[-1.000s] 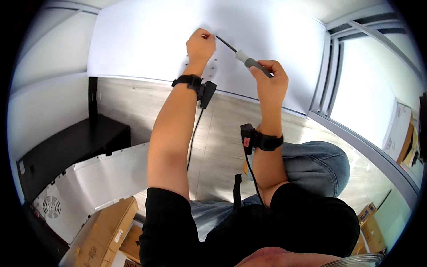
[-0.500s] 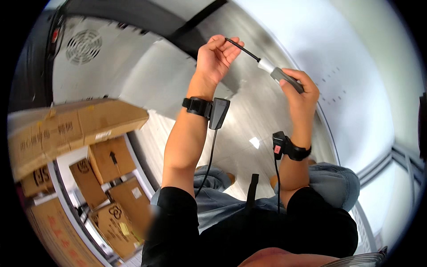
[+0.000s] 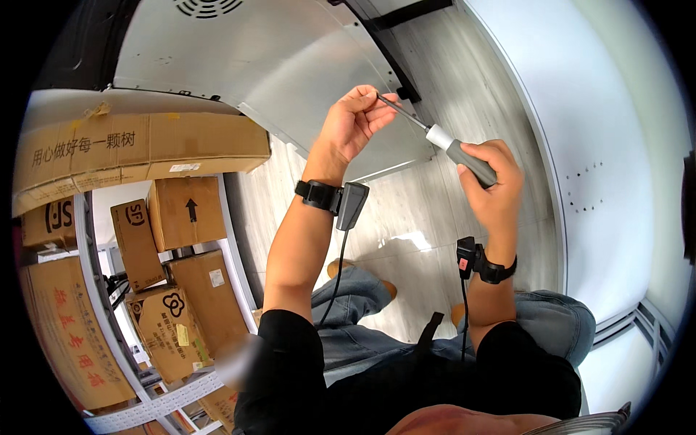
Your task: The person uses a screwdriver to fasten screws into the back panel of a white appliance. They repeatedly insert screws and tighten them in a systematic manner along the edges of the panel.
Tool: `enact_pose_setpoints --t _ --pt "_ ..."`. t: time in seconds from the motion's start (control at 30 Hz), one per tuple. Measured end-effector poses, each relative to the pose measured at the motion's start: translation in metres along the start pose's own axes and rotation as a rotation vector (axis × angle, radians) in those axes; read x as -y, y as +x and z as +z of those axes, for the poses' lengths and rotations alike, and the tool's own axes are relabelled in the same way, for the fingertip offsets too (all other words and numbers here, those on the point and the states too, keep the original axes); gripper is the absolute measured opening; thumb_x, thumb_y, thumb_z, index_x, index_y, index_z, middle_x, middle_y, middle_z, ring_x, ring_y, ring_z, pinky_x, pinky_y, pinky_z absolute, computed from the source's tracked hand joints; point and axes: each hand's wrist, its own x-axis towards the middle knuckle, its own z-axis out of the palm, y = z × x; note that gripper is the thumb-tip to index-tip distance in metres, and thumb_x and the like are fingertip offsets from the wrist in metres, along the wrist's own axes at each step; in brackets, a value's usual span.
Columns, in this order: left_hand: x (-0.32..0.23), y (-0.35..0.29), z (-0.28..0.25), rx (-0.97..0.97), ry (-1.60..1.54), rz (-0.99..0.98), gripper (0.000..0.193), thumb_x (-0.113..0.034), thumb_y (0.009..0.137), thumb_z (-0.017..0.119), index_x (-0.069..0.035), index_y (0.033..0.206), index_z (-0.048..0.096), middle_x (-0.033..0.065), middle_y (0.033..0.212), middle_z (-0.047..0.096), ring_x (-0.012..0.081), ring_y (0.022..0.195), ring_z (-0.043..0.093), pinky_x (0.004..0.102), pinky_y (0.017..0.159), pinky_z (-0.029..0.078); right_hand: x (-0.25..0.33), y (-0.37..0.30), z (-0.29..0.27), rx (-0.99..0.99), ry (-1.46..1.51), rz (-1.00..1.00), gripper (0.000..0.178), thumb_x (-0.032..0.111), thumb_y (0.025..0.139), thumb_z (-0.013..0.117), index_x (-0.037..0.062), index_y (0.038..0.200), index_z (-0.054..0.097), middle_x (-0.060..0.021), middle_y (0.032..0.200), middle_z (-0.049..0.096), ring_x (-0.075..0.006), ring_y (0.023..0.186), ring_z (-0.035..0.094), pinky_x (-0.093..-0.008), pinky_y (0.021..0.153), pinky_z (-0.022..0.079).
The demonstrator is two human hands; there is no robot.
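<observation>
A screwdriver (image 3: 439, 136) with a grey handle, a white collar and a thin dark shaft is held in the air between my two hands, slanting up to the left. My right hand (image 3: 496, 181) is wrapped around the handle. At the far end, the thumb and a finger of my left hand (image 3: 354, 125) pinch the shaft by its tip, while its other fingers are loosely curled. Whether a small part sits at the tip is hidden by the fingers. Beyond my left hand is a large bare metal panel (image 3: 268, 72) with a round slotted vent.
To the left, a long carton (image 3: 152, 156) lies above a metal rack (image 3: 90, 283) holding several brown boxes (image 3: 190, 210). A curved white panel (image 3: 580, 123) with small holes rises on the right. Grey wood-look floor (image 3: 464, 87) shows between them.
The view has shifted, so the metal panel sits higher and more floor shows. Both hands appear lower in the picture, with the screwdriver still between them.
</observation>
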Motion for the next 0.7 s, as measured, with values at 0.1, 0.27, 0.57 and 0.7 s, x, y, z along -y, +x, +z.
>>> enact_pose_setpoints --t 0.1,0.27,0.57,0.7 --pt "-0.013 -0.002 0.004 -0.033 0.01 0.024 0.01 -0.009 0.093 0.045 -0.001 0.092 0.051 0.0185 0.099 0.063 0.0225 0.083 0.066 0.029 0.074 0.058 0.018 0.001 0.01 0.012 -0.025 -0.015 0.034 -0.003 0.069 0.066 0.0048 0.102 0.061 -0.0111 0.089 0.058 -0.0217 0.076 0.06 -0.0307 0.064 0.047" --pt "-0.049 0.005 0.013 -0.071 0.012 0.11 0.011 -0.011 0.092 0.047 -0.001 0.092 0.053 0.0135 0.093 0.065 0.018 0.072 0.063 0.027 0.066 0.056 0.045 0.007 0.041 0.003 0.083 -0.042 0.039 -0.001 0.072 0.065 0.0044 0.109 0.053 -0.0131 0.097 0.056 -0.0275 0.083 0.061 -0.036 0.068 0.049" --pt "-0.085 0.034 0.029 -0.102 0.114 0.252 0.013 -0.011 0.09 0.05 0.0 0.093 0.056 0.0101 0.087 0.066 0.0147 0.068 0.058 0.0251 0.059 0.051 0.063 0.023 0.095 -0.216 -0.131 -0.318 0.029 0.003 0.074 0.065 0.0057 0.101 0.055 -0.0118 0.094 0.053 -0.0329 0.073 0.059 -0.0375 0.059 0.049" --pt "-0.103 0.046 0.025 -0.108 0.172 0.284 0.012 -0.013 0.09 0.052 -0.004 0.096 0.057 0.0064 0.088 0.065 0.0135 0.074 0.056 0.0257 0.065 0.046 0.066 0.036 0.115 -0.268 -0.164 -0.386 0.029 0.004 0.073 0.066 0.005 0.101 0.055 -0.0113 0.093 0.052 -0.0314 0.068 0.059 -0.0372 0.056 0.048"
